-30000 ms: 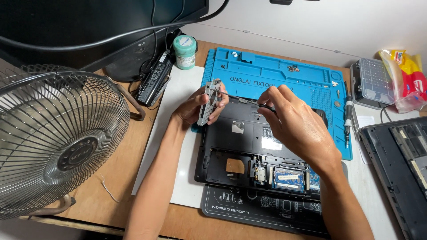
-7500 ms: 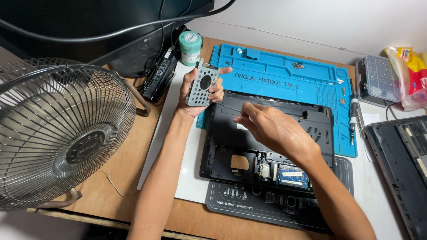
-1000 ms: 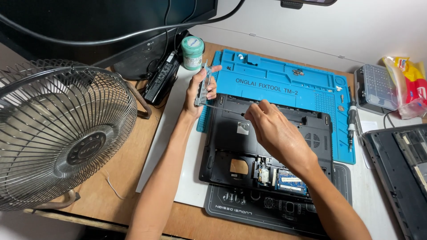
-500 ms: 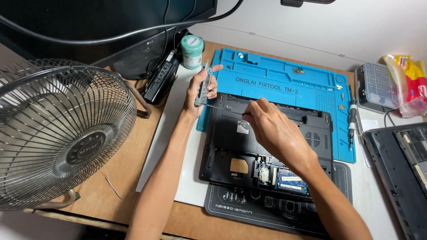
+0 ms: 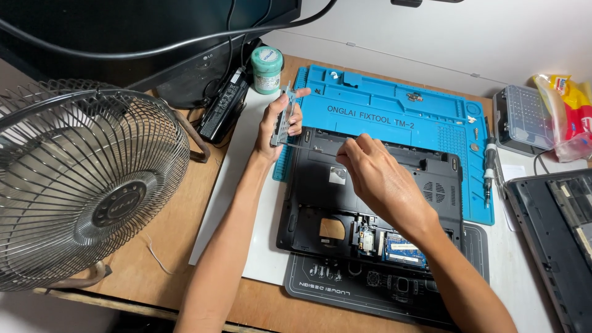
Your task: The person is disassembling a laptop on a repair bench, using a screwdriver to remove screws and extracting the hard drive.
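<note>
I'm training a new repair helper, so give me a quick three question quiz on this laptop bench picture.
1. True or false: the left hand holds a perforated metal bracket edge-on.
2. What lies under the opened laptop base?
A. blue work mat
B. towel
C. newspaper
3. Fill in: the right hand points a thin ____ toward the bracket.

Key:
1. true
2. A
3. tool, a slim rod; its tip is too small to make out.

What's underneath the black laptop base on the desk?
The black laptop base lies on a blue repair mat, a dark grey mat and a white sheet. Whatever lies beneath its middle is covered.
</note>
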